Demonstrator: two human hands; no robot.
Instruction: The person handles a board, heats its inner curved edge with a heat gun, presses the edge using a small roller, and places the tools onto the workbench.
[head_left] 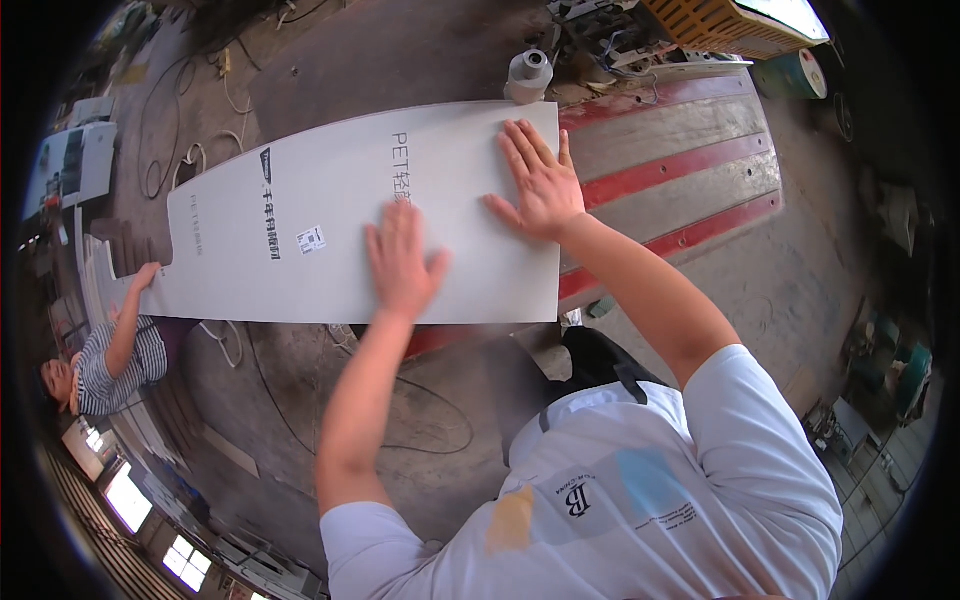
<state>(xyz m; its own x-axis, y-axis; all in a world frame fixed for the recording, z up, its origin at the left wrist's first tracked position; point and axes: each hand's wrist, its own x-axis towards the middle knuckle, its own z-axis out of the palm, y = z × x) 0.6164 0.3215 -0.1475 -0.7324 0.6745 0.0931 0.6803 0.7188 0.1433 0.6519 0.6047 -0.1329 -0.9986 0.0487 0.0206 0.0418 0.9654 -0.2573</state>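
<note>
White flat rectangular board (470, 270), quantity one, lies face up in front of the person. Its long axis runs left to right, crosswise to the body; one short end points right, the other left toward a co-worker. Three lines of dark print cross its width, and one small white sticker (311, 239) sits left of centre.

Hands of the person: two. Left hand (403, 268): above the middle of the board, motion-blurred, fingers extended and somewhat spread; contact with the surface cannot be told. Right hand (545, 190): flat on the board near its right short edge, fingers straight and spread, palm down.

Beneath the board's right end stands one grey desk (680, 205) with three red strips, its bare part extending to the right. One pale grey cylindrical bottle (528, 78) stands just beside the board's far edge. One co-worker (110, 370) in a striped shirt reaches an arm to the board's left end. Farthest right: one yellow slatted plastic crate (735, 28) and one green drum (790, 75).
</note>
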